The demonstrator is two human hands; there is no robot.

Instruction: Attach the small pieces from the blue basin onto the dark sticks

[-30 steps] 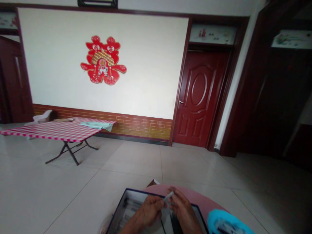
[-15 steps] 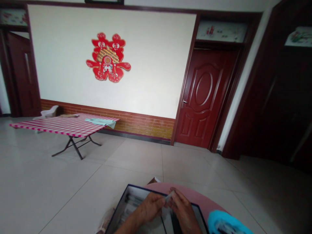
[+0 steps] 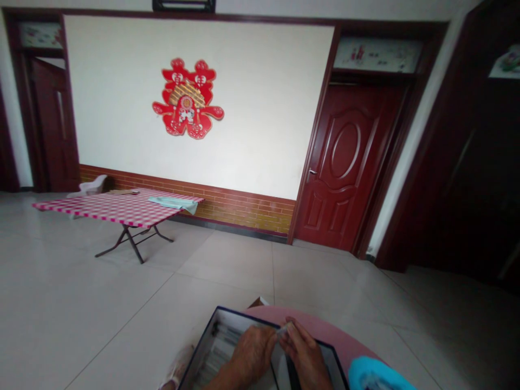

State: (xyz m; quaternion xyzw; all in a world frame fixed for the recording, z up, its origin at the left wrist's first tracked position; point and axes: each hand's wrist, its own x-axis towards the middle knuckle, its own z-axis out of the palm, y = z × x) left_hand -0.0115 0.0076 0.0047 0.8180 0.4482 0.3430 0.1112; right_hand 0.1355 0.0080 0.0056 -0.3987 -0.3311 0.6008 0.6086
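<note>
Both hands meet over an open box (image 3: 215,320) with a dark blue rim and pale inside, at the bottom of the head view. Between them is a small, pale, translucent piece (image 3: 281,330), too small and blurred to name. My left hand (image 3: 255,349) is closed, its fingers pinching the left end of that piece. My right hand (image 3: 303,346) is closed round the other end, fingertips pressed together. Several slim clear packets (image 3: 215,357) lie in the left part of the box. A dark strip shows below my right hand.
The box rests on a round pink table (image 3: 341,338), beside a bright blue container (image 3: 376,374). A shoe (image 3: 179,368) shows left of the box. Farther off stand a low table with a checkered cloth (image 3: 117,208) and a red door (image 3: 341,162).
The head view has shifted slightly, moving the room to the right in the picture. My left hand has turned, its back now more toward me. Both hands still hold the small piece.
</note>
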